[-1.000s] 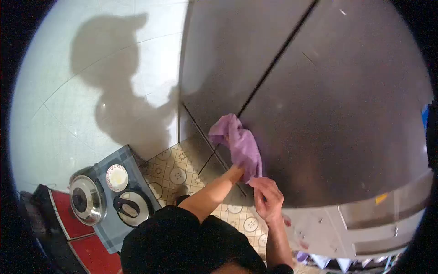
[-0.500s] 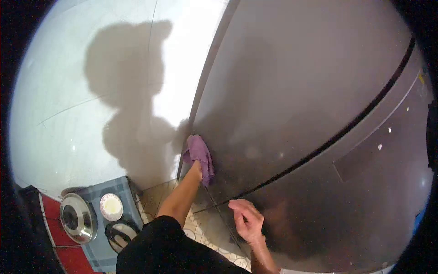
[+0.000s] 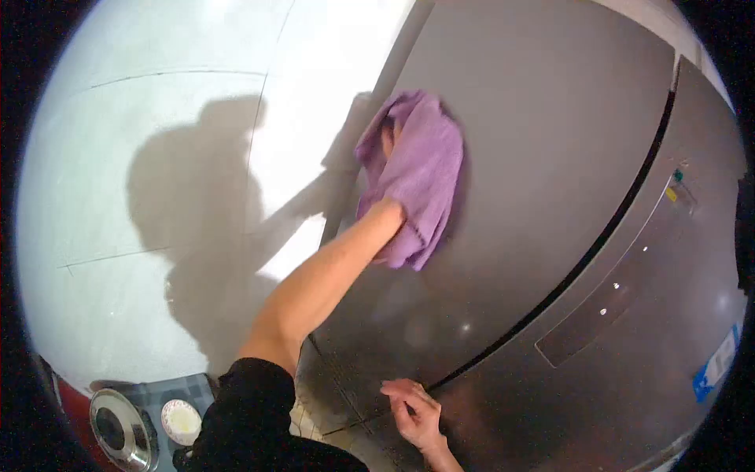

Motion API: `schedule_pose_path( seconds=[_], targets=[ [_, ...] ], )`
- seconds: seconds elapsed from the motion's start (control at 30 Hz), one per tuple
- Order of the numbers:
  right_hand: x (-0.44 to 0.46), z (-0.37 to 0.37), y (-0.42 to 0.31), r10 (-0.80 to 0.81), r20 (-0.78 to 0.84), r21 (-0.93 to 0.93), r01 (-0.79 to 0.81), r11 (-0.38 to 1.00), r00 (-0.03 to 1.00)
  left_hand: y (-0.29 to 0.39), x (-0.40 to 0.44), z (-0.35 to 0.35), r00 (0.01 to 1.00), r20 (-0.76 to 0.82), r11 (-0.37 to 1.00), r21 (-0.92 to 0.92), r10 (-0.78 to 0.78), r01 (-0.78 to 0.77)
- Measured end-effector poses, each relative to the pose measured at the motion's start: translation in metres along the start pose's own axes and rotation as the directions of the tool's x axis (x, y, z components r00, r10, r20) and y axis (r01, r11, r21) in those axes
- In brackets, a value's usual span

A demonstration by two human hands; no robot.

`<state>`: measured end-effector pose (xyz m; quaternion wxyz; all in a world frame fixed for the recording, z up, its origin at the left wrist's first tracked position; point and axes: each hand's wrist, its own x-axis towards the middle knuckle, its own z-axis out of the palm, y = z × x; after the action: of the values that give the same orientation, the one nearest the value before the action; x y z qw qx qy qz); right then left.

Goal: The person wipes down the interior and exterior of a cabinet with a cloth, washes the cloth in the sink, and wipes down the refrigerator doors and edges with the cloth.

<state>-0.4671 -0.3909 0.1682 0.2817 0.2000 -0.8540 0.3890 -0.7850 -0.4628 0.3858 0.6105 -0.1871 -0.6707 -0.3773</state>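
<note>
- Grey panelling left open room to the right of the purple cloth, as far as the curved black seam; the cloth itself reached the panel's left edge.
- Beyond that edge stood a pale wall, with the person's shadow across it.
- At lower left, a desk under a checked cover bore a metal lid and a small plate with a patterned rim, well apart from the cloth.
- Soft, matt and creased, the cloth lay against the upper panel, hanging in loose folds.
- Mostly hidden in it, the left grip showed through a fold; whether it pinched or lay flat could not be told.
- The right grip was near the seam's lower end, fingers loosely bent, thumb apart.
</note>
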Motion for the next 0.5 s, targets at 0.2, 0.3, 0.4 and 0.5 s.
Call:
schedule_pose_path(
  seconds=[0.2, 0.3, 0.4, 0.5],
  targets=[
    [0.008, 0.001, -0.002, 0.039, -0.011, 0.066, -0.038, 0.997, 0.999, 0.026, 0.137, -0.034, 0.915, 0.384, 0.812, 0.492, 0.123, -0.316],
    [0.01, 0.0, -0.001, 0.025, -0.018, 0.069, -0.023, 0.997, 1.0, 0.054, 0.209, -0.069, 0.816, 0.576, 0.65, 0.603, 0.046, -0.463],
    [0.008, -0.006, -0.006, 0.048, -0.031, 0.115, -0.044, 0.992, 0.998, 0.043, 0.216, -0.053, 0.968, 0.239, 0.895, 0.414, 0.07, -0.167],
    [0.015, 0.011, 0.005, 0.05, 0.005, 0.085, -0.05, 0.995, 0.999, 0.029, 0.21, -0.016, 0.956, -0.271, 0.989, -0.067, 0.109, -0.132]
  ],
)
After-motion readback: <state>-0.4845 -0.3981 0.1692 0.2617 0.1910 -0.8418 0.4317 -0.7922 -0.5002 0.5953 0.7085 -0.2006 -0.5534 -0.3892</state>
